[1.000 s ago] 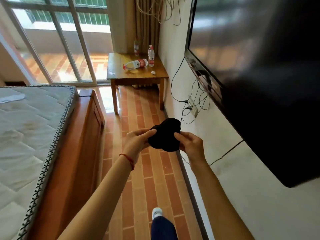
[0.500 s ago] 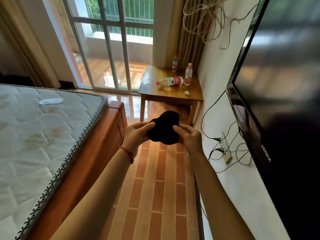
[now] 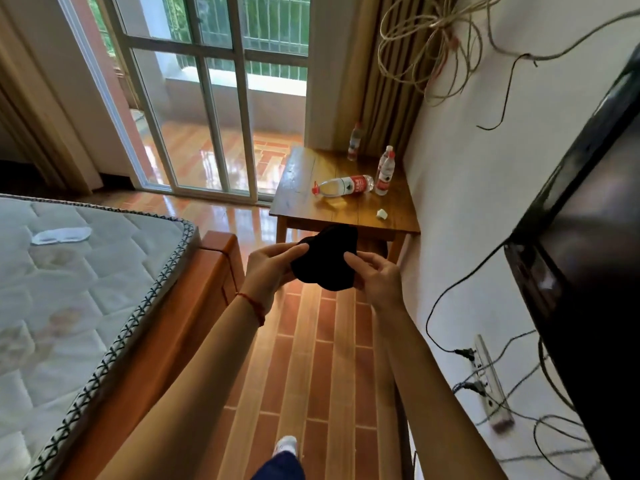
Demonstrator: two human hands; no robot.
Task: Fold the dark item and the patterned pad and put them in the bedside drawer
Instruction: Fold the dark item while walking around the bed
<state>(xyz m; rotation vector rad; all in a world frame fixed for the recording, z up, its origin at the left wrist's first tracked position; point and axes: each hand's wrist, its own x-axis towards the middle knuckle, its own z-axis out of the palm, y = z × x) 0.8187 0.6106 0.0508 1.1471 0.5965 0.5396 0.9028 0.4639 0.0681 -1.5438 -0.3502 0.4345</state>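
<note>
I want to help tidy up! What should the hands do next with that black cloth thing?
Probably finish folding it: both the left hand and right hand pinch the small black cloth item in mid-air, still bunched; no drawer is in view.

Bedroom in a home or rented room. Bare quilted white mattress (image 3: 69, 306) on an orange-brown wooden bed frame (image 3: 180, 327). Reddish brick-pattern tiled floor (image 3: 311, 358). Glazed sliding doors with pale frames (image 3: 207, 98) give onto a balcony. Small brown wooden side table (image 3: 301, 202) carries clear plastic water bottles with red labels (image 3: 346, 186). Large black flat-screen television (image 3: 588, 254) on the white wall, above a white power strip (image 3: 490, 382) with trailing black cables.
</note>
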